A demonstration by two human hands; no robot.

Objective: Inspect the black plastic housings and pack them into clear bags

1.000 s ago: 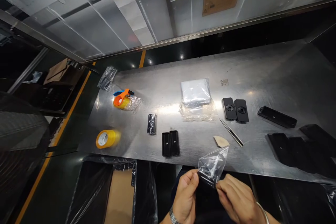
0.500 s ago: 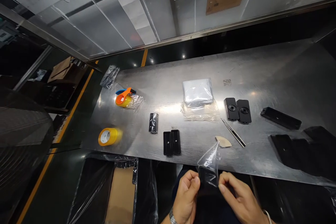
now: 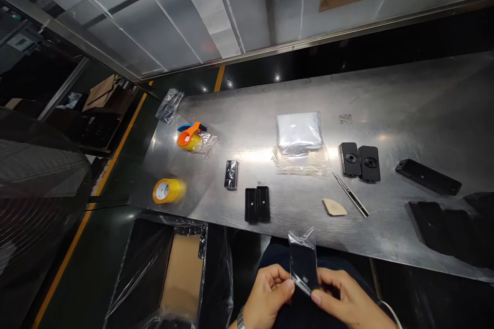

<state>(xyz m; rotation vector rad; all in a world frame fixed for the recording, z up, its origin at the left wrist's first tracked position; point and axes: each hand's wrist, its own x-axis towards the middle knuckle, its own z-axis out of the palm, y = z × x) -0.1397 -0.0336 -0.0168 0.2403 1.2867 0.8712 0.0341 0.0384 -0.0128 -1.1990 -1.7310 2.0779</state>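
Note:
Just in front of the table's near edge, a clear plastic bag (image 3: 303, 262) with a black rectangular part inside is held between my two hands. My left hand (image 3: 270, 290) pinches its lower left side between thumb and fingers. On the lower right corner, my right hand (image 3: 341, 293) has its thumb and fingers closed. The bag's loose top end points up, creased and shiny. Nearest on the table lie two black tray-shaped parts (image 3: 257, 204), side by side, and a bagged black piece (image 3: 231, 175). A fan-shaped beige piece (image 3: 334, 207) is beside a slim metal knife (image 3: 351, 194).
A stack of clear bags (image 3: 299, 131) lies mid-table near two black blocks (image 3: 359, 162) with round fittings. More black parts (image 3: 436, 229) are at right. Tape rolls (image 3: 166, 191) and an orange tape dispenser (image 3: 189, 137) stand left. Below, a plastic-lined box (image 3: 183, 272) sits open.
The bag's loose end has shortened into a fold above the black part, which now shows more fully. Both hands have shifted slightly lower, and the camera view has moved a little.

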